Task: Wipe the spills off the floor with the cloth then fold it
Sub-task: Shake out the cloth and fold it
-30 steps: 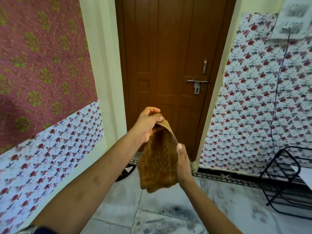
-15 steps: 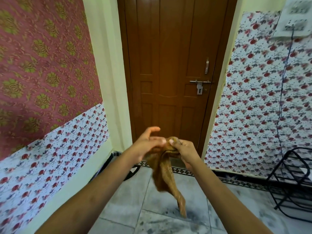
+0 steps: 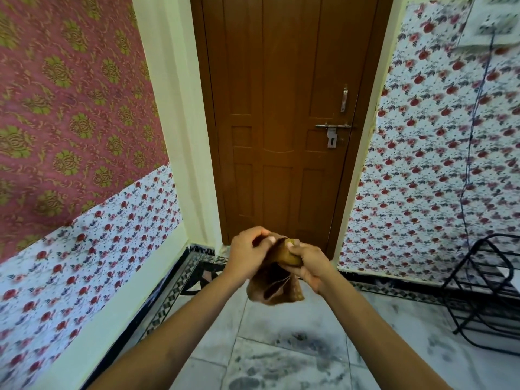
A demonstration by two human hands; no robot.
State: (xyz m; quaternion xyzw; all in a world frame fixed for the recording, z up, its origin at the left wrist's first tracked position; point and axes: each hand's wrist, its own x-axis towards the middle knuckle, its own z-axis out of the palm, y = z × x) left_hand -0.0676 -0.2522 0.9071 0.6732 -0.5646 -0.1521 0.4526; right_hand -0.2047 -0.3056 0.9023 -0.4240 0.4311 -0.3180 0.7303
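A brown cloth (image 3: 274,282) hangs bunched in the air between my two hands, in front of the door. My left hand (image 3: 249,256) pinches its upper left part with thumb and fingers. My right hand (image 3: 308,263) grips the upper right part, fingers curled around a folded edge. The cloth's lower part droops in a short doubled-over lump below both hands. Beneath lies the grey marble tiled floor (image 3: 287,358), with dark smudged marks on it.
A shut brown wooden door (image 3: 281,108) with a metal latch (image 3: 333,130) stands straight ahead. Floral papered walls close in on both sides. A black metal rack (image 3: 489,291) stands on the floor at the right, and a blue cable (image 3: 475,122) hangs down the right wall.
The cloth hung long and flat from my left hand, then dangled in a strip; now it is gathered into a short bundle. Both hands have come together and dropped lower.
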